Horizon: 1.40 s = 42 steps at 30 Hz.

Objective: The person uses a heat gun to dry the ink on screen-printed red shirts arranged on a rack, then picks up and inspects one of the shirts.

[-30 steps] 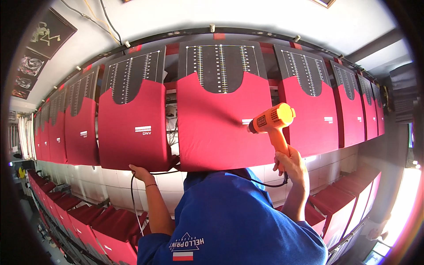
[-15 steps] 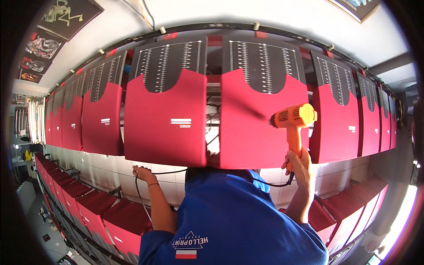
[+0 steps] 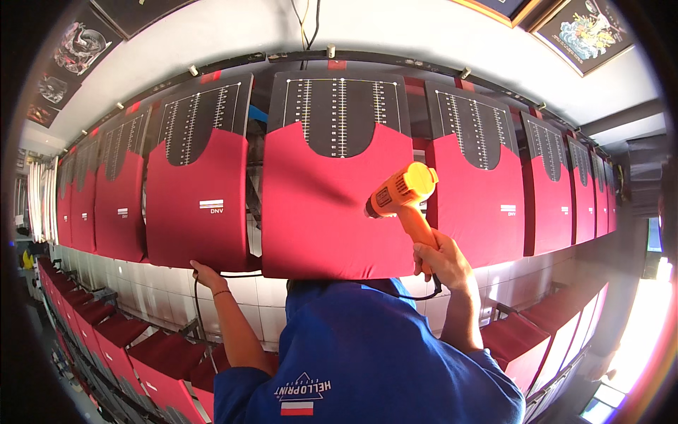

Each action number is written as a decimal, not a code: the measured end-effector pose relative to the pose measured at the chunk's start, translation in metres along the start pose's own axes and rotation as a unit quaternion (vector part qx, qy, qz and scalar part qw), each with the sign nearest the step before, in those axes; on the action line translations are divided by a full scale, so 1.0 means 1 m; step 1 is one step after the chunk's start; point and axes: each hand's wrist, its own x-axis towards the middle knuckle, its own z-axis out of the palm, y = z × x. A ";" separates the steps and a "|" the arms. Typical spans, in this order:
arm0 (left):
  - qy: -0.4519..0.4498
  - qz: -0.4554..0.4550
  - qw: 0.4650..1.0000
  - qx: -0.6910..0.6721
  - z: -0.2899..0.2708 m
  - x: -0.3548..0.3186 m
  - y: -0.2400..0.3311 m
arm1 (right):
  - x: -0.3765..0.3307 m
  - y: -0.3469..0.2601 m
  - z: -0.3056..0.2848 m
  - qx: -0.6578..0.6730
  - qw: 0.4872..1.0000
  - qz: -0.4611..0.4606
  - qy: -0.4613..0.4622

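My right hand (image 3: pixel 446 263) is wrapped round the handle of an orange heat gun (image 3: pixel 404 192). The gun's dark nozzle tilts down to the left over a red shirt piece (image 3: pixel 318 233) stretched on a black board (image 3: pixel 323 106) with white ruler marks. A shadow of the gun falls across this cloth, which bears no print. Further left, my left hand (image 3: pixel 206 275) is closed on the black cord (image 3: pixel 241 275), just below the lower edge of the neighbouring red shirt piece (image 3: pixel 198 233) with a small white print. The cord passes behind my body towards the gun.
More boards with red shirt pieces (image 3: pixel 477 212) stand in a row on both sides, hung along a dark rail (image 3: pixel 381 55). A second row of red-covered boards (image 3: pixel 173 360) lies behind me, beyond the tiled floor (image 3: pixel 275 311). Framed pictures (image 3: pixel 583 32) hang on the white wall.
The view has shifted sideways along the row. My right hand has swung the heat gun left and tilted its nozzle further down over the unprinted shirt piece. My left hand still grips the cord.
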 end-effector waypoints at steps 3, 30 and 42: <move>-0.015 0.023 0.999 -0.037 0.012 0.005 -0.002 | 0.000 -0.002 0.023 -0.017 0.999 -0.006 0.038; -0.111 0.002 0.974 -0.198 0.013 -0.001 0.005 | 0.003 -0.001 0.066 -0.008 0.993 -0.006 0.118; -0.109 -0.006 0.986 -0.128 0.011 -0.010 0.013 | 0.003 -0.003 0.069 -0.021 0.992 -0.004 0.123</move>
